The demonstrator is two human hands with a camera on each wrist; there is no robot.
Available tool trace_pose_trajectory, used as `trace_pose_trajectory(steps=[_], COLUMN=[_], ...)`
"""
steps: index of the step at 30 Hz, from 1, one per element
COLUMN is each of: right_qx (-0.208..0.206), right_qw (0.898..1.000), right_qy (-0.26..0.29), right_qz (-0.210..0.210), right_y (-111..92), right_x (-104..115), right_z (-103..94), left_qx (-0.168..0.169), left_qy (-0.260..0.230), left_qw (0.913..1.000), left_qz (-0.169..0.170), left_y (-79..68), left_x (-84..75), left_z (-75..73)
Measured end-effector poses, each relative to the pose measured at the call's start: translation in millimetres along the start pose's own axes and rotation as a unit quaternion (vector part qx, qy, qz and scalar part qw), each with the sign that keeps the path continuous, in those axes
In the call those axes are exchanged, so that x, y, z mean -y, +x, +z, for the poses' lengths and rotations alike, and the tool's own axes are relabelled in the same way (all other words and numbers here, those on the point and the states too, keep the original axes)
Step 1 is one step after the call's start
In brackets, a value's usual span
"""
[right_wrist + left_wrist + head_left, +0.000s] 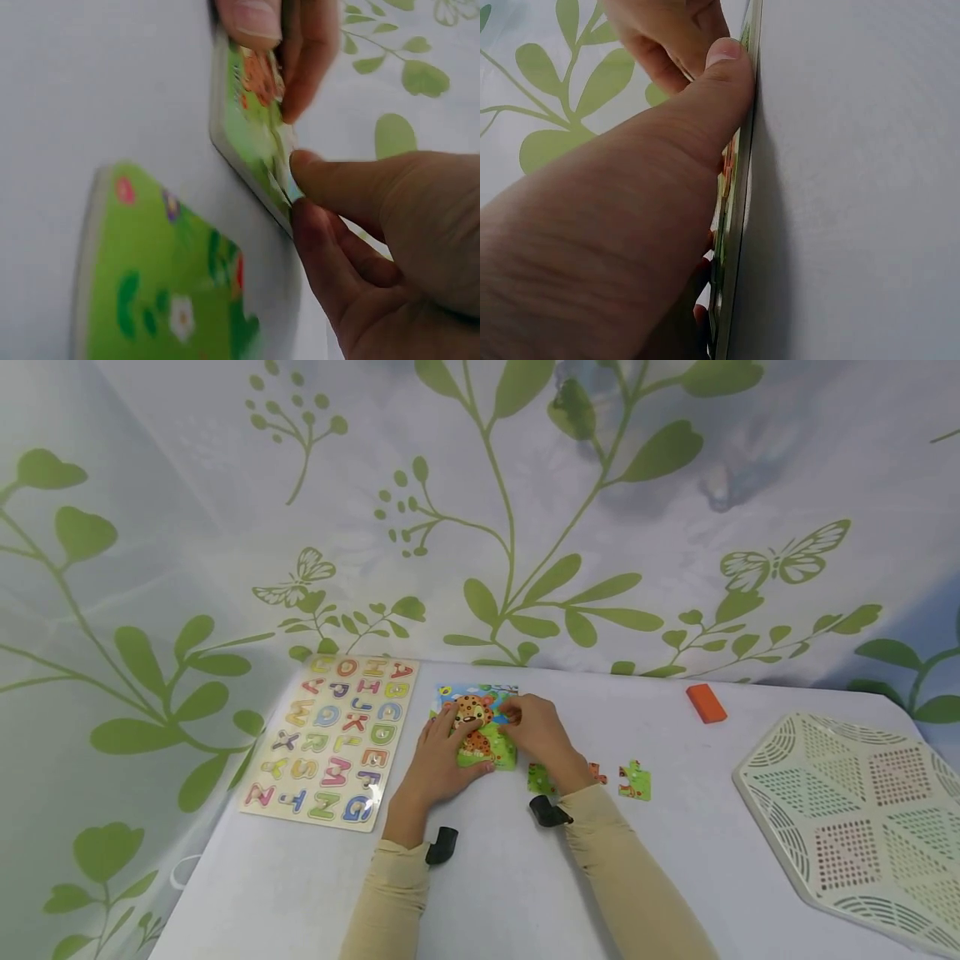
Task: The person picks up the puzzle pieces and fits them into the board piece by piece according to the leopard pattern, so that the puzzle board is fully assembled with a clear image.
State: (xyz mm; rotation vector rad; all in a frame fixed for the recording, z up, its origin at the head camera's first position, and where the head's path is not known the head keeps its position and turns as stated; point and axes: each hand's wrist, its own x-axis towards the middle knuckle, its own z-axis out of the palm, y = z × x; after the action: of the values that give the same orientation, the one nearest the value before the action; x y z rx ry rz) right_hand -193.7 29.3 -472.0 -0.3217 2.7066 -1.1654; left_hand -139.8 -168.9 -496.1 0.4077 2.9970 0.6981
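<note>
A leopard jigsaw puzzle [486,755] in a thin board lies in front of me. My left hand [442,760] rests on its left part with fingers spread, the thumb along the lower edge; in the left wrist view the left thumb [720,82] presses at the board's rim. My right hand [534,727] is at the puzzle's right side, where thumb and forefinger pinch a puzzle piece [282,178] at the board's edge. Most of that piece is hidden by the fingers. A loose green puzzle piece [165,277] with a white flower lies beside the board.
Near my right forearm lie another green puzzle piece [636,780] and an orange one [597,773], partly hidden. An alphabet board [341,817] stands left, an orange block [707,703] back right, and a white patterned lattice panel [847,810] far right. A leaf-print curtain [360,527] hangs behind.
</note>
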Motion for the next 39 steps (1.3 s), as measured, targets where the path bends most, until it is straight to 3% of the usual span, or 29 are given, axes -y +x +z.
trace_pose_trajectory(steps=[7, 14, 19, 23, 28, 39], right_qx=[0.003, 0.056, 0.104, 0.119, 0.111, 0.112], right_qw=[1.000, 0.997, 0.988, 0.983, 0.982, 0.981], right_qy=[0.017, -0.035, -0.088, -0.129, -0.145, -0.141], right_qz=[-0.002, -0.039, -0.072, -0.048, -0.041, -0.070], right_y=[-22, -49, -62, -70, -74, -74], right_x=[-25, -37, -35, -32, -29, -29], right_z=[-26.7, -49.0, -47.2, -42.0, -38.9, -37.5], left_qx=[-0.019, -0.027, -0.035, -0.026, -0.025, -0.019], left_qy=[-0.003, -0.043, -0.071, -0.085, -0.086, -0.076], left_qw=[0.9998, 0.9962, 0.9897, 0.9865, 0.9856, 0.9858], left_qz=[-0.003, -0.071, -0.119, -0.138, -0.144, -0.148], left_y=[0.1, -4.2, -6.6, -6.9, -5.9, -8.2], left_x=[-1.7, 4.0, 8.0, 5.7, 2.3, 0.1], left_z=[1.5, 2.0, 3.1, 3.7, 4.2, 2.6])
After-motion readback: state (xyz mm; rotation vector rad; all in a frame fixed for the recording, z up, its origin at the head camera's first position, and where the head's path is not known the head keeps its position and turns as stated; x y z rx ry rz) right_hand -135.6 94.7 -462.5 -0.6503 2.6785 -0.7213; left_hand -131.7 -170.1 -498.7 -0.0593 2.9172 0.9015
